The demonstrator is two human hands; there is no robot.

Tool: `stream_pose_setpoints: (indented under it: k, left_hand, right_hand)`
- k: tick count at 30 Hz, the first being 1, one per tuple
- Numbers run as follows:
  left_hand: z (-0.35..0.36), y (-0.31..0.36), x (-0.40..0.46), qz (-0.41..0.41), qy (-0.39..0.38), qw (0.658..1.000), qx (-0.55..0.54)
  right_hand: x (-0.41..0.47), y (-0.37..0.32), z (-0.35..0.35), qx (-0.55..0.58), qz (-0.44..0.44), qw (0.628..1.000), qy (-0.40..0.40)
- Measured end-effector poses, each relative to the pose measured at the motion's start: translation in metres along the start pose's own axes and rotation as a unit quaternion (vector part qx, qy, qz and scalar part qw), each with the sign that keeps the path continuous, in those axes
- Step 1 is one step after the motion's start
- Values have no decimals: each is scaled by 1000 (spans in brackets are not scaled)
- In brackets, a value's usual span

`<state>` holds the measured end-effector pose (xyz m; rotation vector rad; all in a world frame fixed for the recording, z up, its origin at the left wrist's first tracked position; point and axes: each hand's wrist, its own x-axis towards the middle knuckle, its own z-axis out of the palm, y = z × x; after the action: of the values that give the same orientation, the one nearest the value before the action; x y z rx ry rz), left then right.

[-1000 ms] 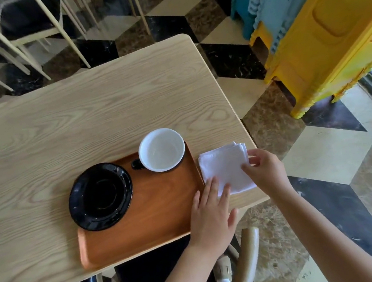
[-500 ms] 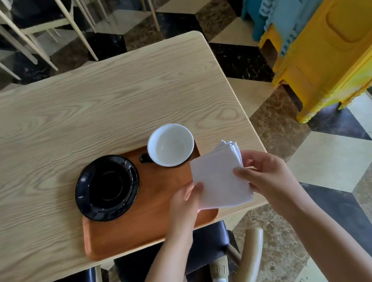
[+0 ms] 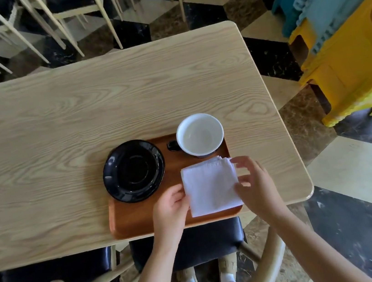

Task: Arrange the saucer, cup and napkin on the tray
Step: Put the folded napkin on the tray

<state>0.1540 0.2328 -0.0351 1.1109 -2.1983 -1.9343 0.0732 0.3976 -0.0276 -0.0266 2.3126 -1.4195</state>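
Observation:
A brown wooden tray (image 3: 133,216) lies at the table's near edge. On its left part rests a black saucer (image 3: 134,170), overhanging the tray's left rim. A white cup (image 3: 199,135) with a dark handle stands at the tray's far right corner. A folded white napkin (image 3: 210,185) lies flat on the tray's right front, just in front of the cup. My left hand (image 3: 169,207) pinches the napkin's left edge. My right hand (image 3: 256,186) hovers at the napkin's right edge with its fingers spread.
The light wooden table (image 3: 58,123) stretches far and left of the tray. A black-cushioned chair (image 3: 194,242) sits tucked under the near edge, with another (image 3: 55,274) to its left. Yellow and blue plastic crates (image 3: 348,58) stand on the floor at right.
Both hands lifted the napkin off the table beside the tray, carried it left and laid it on the tray's right front. My right hand's fingers have since spread apart.

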Motion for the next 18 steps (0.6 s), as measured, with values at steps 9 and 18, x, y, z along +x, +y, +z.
stream_pose_setpoints:
  k: [9, 18]
  left_hand:
    - [-3, -25, 0, 164, -33, 962, 218]
    - [-5, -48, -2, 343, -68, 815, 462]
  right_hand:
    - [-11, 14, 15, -279, -137, 950, -21]
    - [-13, 40, 20, -435, -257, 863, 11]
